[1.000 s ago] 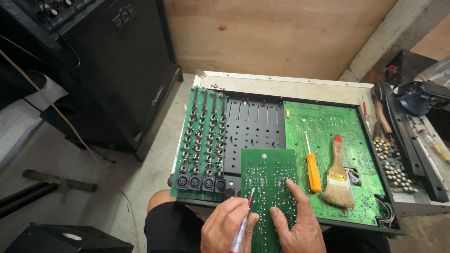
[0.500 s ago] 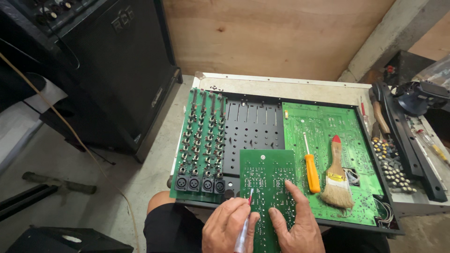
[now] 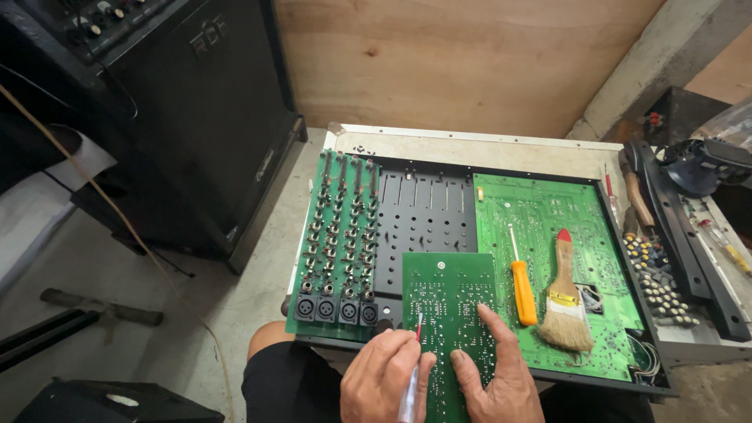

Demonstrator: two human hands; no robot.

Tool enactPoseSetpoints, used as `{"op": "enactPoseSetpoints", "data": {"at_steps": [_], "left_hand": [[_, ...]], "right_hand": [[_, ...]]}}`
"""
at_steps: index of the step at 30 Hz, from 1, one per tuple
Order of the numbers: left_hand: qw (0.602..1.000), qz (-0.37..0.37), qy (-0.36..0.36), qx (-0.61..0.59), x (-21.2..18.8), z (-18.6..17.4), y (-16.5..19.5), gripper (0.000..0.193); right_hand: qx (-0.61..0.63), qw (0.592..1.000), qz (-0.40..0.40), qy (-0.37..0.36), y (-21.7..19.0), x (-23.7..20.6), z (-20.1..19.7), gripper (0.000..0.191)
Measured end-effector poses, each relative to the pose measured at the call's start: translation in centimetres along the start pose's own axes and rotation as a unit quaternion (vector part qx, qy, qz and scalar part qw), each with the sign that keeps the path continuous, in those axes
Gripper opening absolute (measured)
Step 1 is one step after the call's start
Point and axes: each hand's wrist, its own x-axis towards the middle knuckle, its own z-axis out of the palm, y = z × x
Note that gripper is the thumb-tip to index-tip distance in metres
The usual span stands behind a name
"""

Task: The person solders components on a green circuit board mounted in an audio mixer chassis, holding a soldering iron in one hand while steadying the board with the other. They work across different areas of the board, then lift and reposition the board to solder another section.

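Note:
A loose green circuit board (image 3: 450,301) lies solder side up across the near edge of an opened audio mixer chassis (image 3: 423,211). My left hand (image 3: 384,376) grips a slim clear-handled tool (image 3: 413,368) like a pen, its red tip resting on the board's left side. My right hand (image 3: 497,376) presses flat on the board, forefinger stretched up over the solder points. Both hands sit at the bottom of the view, above my knee.
Inside the chassis lie an orange-handled screwdriver (image 3: 521,286) and a paintbrush (image 3: 564,301) on the large green board (image 3: 548,211). Rows of jacks (image 3: 337,235) fill the left. Loose knobs (image 3: 662,274) and a black side panel (image 3: 681,235) lie right. A black speaker cabinet (image 3: 188,117) stands left.
The hands have scarcely moved; the tool tip has shifted slightly on the board's left side. The view has drifted a little.

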Motion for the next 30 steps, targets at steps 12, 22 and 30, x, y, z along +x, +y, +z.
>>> {"op": "enactPoseSetpoints", "data": {"at_steps": [12, 22, 30], "left_hand": [[1.000, 0.003, 0.017, 0.008, 0.2, -0.1, -0.2, 0.024], [1.000, 0.009, 0.026, -0.008, 1.2, -0.2, -0.4, 0.025], [0.999, 0.015, 0.022, -0.019, 1.2, -0.2, -0.5, 0.025]], "right_hand": [[-0.004, 1.000, 0.003, -0.012, 0.2, 0.2, -0.2, 0.076], [-0.014, 1.000, -0.020, -0.004, 0.5, 0.1, 0.0, 0.076], [-0.017, 1.000, 0.000, -0.007, 0.7, 0.1, 0.0, 0.077]]}}
